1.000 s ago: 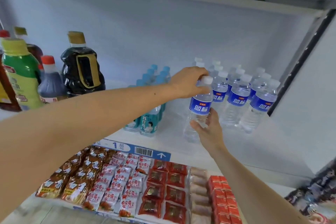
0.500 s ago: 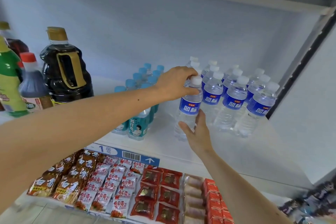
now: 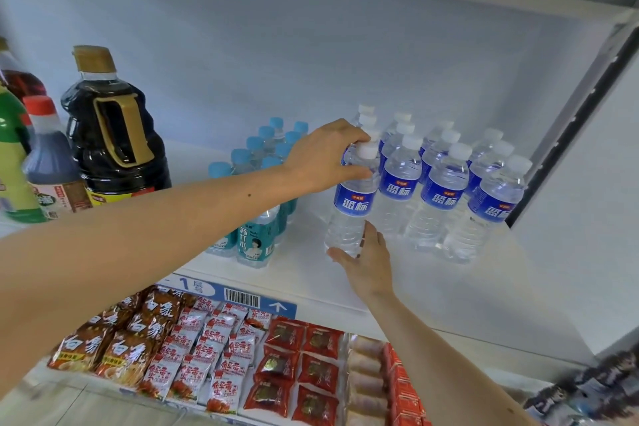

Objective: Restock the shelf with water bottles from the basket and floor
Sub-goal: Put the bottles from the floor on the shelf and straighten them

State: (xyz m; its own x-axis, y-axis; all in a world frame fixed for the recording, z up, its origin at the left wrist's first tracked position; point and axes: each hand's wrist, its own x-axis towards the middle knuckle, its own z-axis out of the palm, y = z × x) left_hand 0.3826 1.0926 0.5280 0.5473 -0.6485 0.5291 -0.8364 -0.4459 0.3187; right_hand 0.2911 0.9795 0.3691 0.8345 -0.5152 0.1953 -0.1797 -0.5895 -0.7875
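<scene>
A clear water bottle [image 3: 351,211] with a blue label and white cap stands upright on the white shelf [image 3: 432,287], at the left front of several matching water bottles [image 3: 446,194]. My left hand [image 3: 323,157] grips its neck and shoulder just under the cap. My right hand [image 3: 368,258] is at the bottle's base with the fingers spread, the fingertips touching its lower side. The basket and floor are out of view.
Blue-capped soda water bottles [image 3: 257,204] stand just left of the held bottle. Large dark sauce jugs [image 3: 110,135] crowd the shelf's far left. Snack packets [image 3: 207,349] fill the lower shelf. A dark shelf post [image 3: 574,121] bounds the right side.
The bottle has been pushed back beside the front row and stands straighter. My right hand has slid down from its middle to its base, fingers loosening. The view shifted right.
</scene>
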